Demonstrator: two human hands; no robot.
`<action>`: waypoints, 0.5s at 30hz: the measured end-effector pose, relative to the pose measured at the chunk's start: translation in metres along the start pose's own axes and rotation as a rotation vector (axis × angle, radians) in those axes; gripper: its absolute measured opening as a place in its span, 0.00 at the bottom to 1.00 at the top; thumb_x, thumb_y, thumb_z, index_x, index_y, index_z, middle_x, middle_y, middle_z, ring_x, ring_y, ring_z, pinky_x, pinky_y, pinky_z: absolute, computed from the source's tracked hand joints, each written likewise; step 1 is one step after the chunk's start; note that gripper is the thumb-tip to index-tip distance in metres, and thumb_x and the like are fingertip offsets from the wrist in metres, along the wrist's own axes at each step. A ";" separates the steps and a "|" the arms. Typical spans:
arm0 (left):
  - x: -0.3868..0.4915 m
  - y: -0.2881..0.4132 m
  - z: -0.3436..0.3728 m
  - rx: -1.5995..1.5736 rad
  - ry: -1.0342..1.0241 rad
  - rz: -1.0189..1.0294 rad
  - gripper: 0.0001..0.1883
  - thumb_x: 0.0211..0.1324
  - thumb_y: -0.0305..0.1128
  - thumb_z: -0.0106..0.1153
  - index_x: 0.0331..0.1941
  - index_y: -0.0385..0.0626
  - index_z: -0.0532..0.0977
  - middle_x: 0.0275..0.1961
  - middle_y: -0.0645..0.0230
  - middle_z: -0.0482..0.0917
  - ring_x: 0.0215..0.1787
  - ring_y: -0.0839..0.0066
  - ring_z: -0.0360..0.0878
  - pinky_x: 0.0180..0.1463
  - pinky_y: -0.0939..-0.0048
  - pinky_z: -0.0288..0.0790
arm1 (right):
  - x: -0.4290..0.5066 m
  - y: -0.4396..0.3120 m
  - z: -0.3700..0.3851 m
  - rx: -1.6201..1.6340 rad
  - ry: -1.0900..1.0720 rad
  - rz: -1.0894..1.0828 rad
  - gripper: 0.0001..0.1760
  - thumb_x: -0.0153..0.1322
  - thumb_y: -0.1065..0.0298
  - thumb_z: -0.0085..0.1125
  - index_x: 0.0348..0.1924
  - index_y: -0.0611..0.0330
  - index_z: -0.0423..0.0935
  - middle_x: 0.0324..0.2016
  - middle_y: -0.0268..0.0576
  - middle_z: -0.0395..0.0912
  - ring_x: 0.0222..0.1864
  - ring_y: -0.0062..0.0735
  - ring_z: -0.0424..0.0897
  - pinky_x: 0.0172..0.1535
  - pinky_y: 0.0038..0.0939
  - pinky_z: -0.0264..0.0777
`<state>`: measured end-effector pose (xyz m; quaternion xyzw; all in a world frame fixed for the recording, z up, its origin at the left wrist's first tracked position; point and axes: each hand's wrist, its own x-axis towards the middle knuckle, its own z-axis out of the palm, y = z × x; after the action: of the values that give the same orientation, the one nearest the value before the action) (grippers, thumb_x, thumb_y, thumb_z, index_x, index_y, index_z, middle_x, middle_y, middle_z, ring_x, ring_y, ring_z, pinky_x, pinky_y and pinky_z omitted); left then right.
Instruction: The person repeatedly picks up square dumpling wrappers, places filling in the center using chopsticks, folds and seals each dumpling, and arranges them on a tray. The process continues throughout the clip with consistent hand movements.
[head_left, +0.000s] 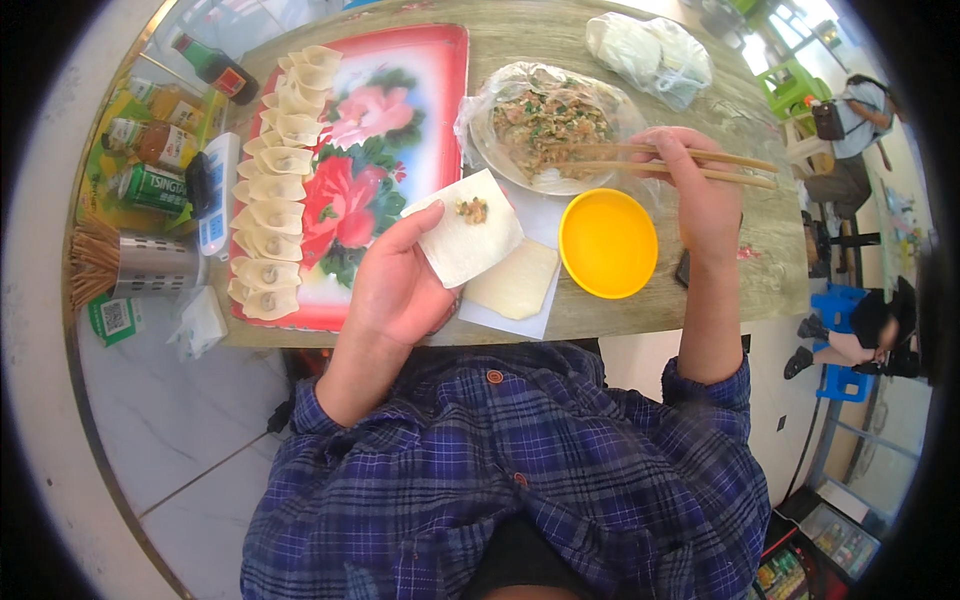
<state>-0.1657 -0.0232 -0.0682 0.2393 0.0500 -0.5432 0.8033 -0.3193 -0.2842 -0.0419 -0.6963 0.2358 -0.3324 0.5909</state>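
Observation:
My left hand (401, 281) holds a square dough wrapper (480, 244) with a small dab of filling (472, 211) near its upper edge. In my right hand (701, 187) is a pair of wooden chopsticks (724, 169), their tips over the minced meat and greens filling (551, 124) in a plastic-lined bowl (487, 142). Nearer me stands a yellow bowl (608, 243). A stack of wrappers (514, 281) lies on white paper (541, 315), partly behind my left hand. Folded wontons (277, 191) line the left side of a red-rimmed floral tray (460, 90).
A plastic bag (652, 56) lies at the table's far right. Left of the tray are a dark sauce bottle (217, 69), a power strip (217, 195), a green can (154, 187) and a metal holder of chopsticks (157, 261). Other people are at the far right.

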 end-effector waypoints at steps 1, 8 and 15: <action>0.000 0.000 -0.001 0.003 -0.008 -0.003 0.32 0.74 0.32 0.47 0.75 0.27 0.54 0.75 0.40 0.65 0.78 0.48 0.65 0.82 0.47 0.56 | 0.001 -0.002 -0.003 0.001 0.010 -0.015 0.11 0.80 0.68 0.58 0.43 0.68 0.85 0.41 0.47 0.88 0.40 0.30 0.86 0.45 0.30 0.84; 0.002 -0.003 0.002 0.034 0.015 -0.019 0.30 0.75 0.30 0.46 0.74 0.27 0.55 0.75 0.40 0.65 0.78 0.48 0.64 0.82 0.47 0.56 | -0.004 0.000 0.009 0.065 -0.056 -0.045 0.10 0.77 0.70 0.62 0.41 0.69 0.85 0.39 0.48 0.88 0.41 0.31 0.88 0.45 0.30 0.84; 0.001 -0.003 0.004 0.028 0.024 -0.009 0.30 0.75 0.30 0.46 0.74 0.27 0.55 0.75 0.41 0.65 0.78 0.48 0.64 0.82 0.46 0.57 | -0.004 0.010 0.014 0.083 -0.033 -0.032 0.11 0.77 0.69 0.63 0.44 0.69 0.84 0.40 0.48 0.88 0.41 0.32 0.88 0.46 0.30 0.84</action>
<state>-0.1685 -0.0262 -0.0661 0.2570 0.0532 -0.5445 0.7966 -0.3112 -0.2737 -0.0532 -0.6801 0.2008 -0.3399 0.6177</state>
